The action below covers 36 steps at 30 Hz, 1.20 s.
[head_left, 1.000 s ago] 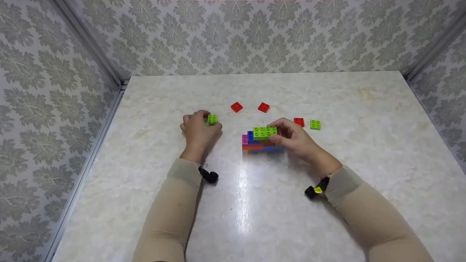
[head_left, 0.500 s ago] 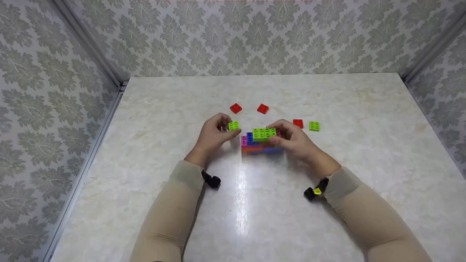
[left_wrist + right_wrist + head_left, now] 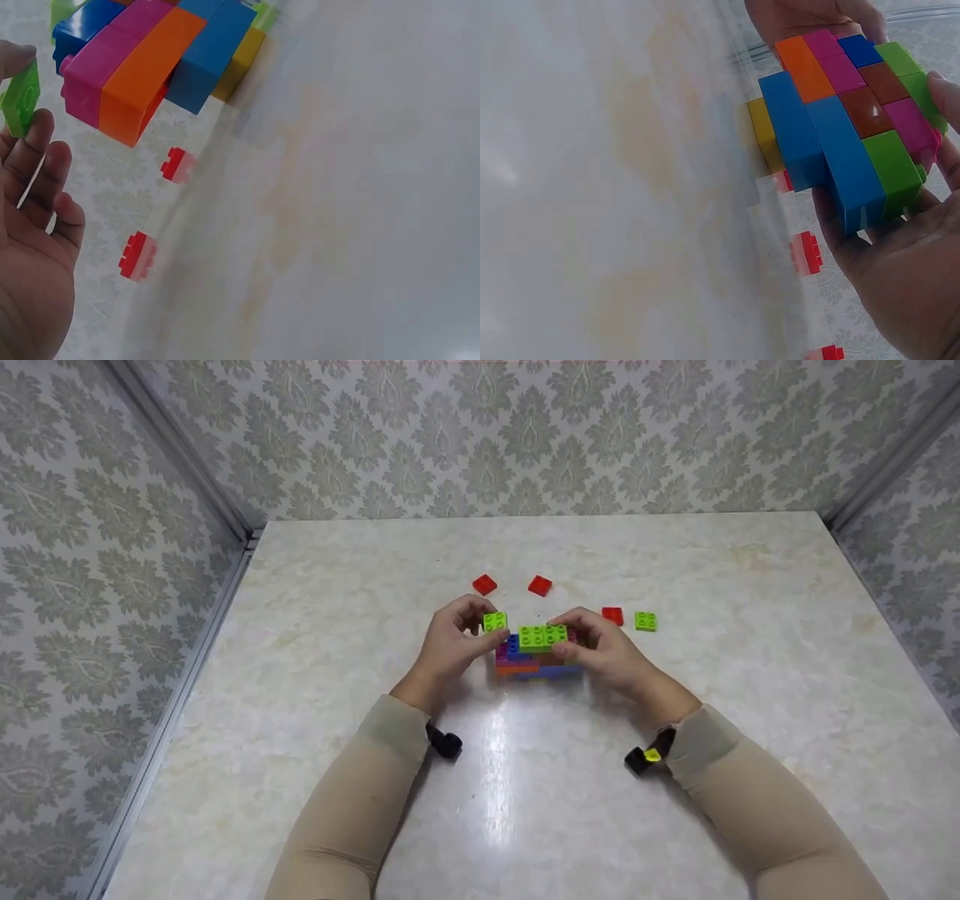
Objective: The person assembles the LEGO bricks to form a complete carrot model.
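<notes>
My left hand pinches a thin green toy brick between thumb and fingers, with its studs facing up. In the left wrist view this green brick is tilted beside the upper left end of a built stack. That stack of building bricks stands on the table, with orange, blue, pink, brown, green and yellow layers. Two light green bricks sit side by side on its top. Around the stack's right end my right hand holds it, thumb in front at the top green brick and fingers behind.
Behind the stack, two loose red bricks lie apart on the pale marbled table. Another red brick and a flat green one lie past the right hand. Patterned walls border the table.
My left hand has moved right with the green brick, from the left part of the table to the stack's upper left end. My right hand has kept its hold on the stack.
</notes>
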Motion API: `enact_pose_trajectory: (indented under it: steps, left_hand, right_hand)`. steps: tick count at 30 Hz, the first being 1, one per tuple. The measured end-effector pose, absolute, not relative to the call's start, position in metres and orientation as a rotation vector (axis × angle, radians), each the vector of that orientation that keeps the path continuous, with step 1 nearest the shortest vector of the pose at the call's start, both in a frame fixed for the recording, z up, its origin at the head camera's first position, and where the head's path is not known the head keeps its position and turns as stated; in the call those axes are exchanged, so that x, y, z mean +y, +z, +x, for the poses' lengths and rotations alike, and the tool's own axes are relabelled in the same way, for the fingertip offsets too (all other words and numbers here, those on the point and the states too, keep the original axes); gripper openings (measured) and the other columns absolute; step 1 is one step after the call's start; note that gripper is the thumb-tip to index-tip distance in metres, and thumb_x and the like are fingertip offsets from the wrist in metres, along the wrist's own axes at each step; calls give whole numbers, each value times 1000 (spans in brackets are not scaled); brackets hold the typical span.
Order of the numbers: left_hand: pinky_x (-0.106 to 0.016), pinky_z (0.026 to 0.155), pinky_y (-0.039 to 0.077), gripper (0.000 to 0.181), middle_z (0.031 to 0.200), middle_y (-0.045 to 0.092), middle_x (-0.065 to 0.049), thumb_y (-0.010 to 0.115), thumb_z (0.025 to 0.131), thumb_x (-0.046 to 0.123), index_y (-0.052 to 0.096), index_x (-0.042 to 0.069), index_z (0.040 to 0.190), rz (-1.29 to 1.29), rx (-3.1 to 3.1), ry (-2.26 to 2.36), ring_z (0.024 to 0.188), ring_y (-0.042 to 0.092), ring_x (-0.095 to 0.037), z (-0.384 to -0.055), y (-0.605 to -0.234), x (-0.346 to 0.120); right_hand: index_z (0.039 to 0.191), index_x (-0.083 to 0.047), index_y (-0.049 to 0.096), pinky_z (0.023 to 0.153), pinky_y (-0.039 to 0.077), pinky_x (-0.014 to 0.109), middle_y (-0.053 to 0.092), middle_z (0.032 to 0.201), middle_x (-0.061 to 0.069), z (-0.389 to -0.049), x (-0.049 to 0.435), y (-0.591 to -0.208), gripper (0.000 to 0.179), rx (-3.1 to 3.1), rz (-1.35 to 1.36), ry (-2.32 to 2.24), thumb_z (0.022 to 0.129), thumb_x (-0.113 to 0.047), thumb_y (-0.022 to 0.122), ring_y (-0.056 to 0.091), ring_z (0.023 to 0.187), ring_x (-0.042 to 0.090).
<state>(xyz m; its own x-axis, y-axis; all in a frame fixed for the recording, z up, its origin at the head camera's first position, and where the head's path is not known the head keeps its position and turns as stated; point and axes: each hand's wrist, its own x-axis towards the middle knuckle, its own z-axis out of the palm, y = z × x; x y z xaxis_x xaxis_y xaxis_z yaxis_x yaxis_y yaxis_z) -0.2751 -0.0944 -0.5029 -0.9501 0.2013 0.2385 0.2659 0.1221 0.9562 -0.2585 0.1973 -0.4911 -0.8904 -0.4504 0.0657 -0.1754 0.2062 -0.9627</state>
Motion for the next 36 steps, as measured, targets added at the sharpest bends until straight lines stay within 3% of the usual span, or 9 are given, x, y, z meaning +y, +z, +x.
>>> enact_pose_trajectory:
  steps: [8, 17, 28, 36]
  left_hand:
    - [-33, 93, 46, 30, 115, 81, -3, 91, 94, 12, 84, 4, 122, -616, -2280, -1977, 101, 60, -17, -269, -498, -87]
    - [-36, 92, 44, 31, 114, 81, -7, 92, 92, 11, 84, 3, 121, -719, -2292, -1945, 100, 60, -17, -266, -498, -83]
    - [-55, 94, 46, 30, 117, 80, -14, 91, 95, 14, 83, 2, 121, -776, -2299, -1921, 99, 58, -19, -265, -498, -82]
    - [-53, 93, 46, 29, 114, 80, -9, 90, 95, 14, 83, 4, 122, -788, -2282, -1931, 97, 57, -17, -262, -497, -81]
  right_hand:
    - [143, 0, 64, 91, 55, 21, 70, 124, -3, -258, 197, -491, 36, 2210, -617, -1776, 111, -14, 73, 64, 107, 15]
    - [144, 4, 63, 88, 55, 22, 70, 122, -2, -258, 196, -493, 38, 2137, -667, -1838, 111, -11, 73, 64, 103, 14]
    - [144, 5, 62, 89, 57, 22, 70, 124, -2, -257, 196, -492, 42, 2124, -681, -1849, 110, -15, 75, 66, 104, 13]
    - [143, 4, 63, 88, 56, 22, 70, 124, -2, -257, 196, -491, 36, 2147, -669, -1830, 111, -10, 72, 66, 104, 13]
